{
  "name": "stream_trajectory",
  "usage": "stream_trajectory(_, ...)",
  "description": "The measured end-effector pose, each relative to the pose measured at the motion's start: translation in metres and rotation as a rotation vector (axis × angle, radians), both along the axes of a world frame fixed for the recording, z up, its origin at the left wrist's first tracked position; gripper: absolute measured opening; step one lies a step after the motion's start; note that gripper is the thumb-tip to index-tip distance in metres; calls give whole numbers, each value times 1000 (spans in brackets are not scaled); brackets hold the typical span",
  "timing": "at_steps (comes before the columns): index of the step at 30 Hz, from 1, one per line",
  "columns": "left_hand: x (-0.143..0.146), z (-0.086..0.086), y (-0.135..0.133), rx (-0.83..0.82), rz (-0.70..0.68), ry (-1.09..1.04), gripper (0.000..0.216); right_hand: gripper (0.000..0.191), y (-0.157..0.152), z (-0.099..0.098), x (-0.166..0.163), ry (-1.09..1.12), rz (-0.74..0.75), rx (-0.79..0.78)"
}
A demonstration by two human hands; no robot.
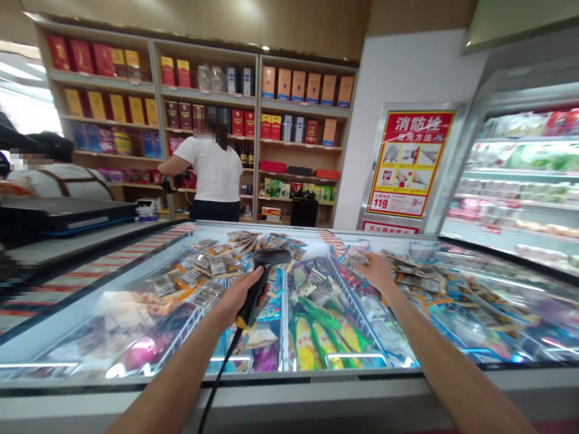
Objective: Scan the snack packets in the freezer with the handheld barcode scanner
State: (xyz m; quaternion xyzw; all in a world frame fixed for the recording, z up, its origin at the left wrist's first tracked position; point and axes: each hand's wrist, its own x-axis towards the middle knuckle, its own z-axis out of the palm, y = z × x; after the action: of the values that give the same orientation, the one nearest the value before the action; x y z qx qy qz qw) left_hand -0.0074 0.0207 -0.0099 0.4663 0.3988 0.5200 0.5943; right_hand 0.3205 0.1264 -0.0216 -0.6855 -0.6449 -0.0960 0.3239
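Observation:
My left hand grips the handle of a black barcode scanner, whose cable hangs down toward me. The scanner head points over the open chest freezer. My right hand reaches into the freezer and rests on a pile of small flat packets in the right section; whether it holds one I cannot tell. More such packets fill the left basket. Yellow corn packs lie in the middle basket in front of the scanner.
A person in a white shirt stands behind the freezer facing shelves of boxed goods. Another person is at the left by a dark counter. An upright cooler stands at the right beside a red poster.

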Motion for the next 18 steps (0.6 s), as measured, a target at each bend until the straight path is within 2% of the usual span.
stream_trajectory(4, -3, 2, -1, 13, 33, -4, 35, 39, -14, -2, 25, -92, -146, -30)
stream_trajectory(6, -6, 3, -1, 12, 43, 5, 35, 40, -17, -1, 24, -102, -221, -8)
stream_trajectory(8, -11, 5, -1, 2, 63, 27, 37, 37, -17, 2, 10, -102, -217, 41)
stream_trajectory(11, -18, 8, -1, 19, 98, 53, 39, 33, -13, 5, -34, -107, -33, 68)
stream_trajectory(14, -22, 10, -2, 40, 107, 53, 39, 37, -6, 3, -96, -101, 219, -43)
stream_trajectory(18, -22, 6, -3, 39, 110, 58, 40, 42, 8, -4, -166, -65, 303, -208)
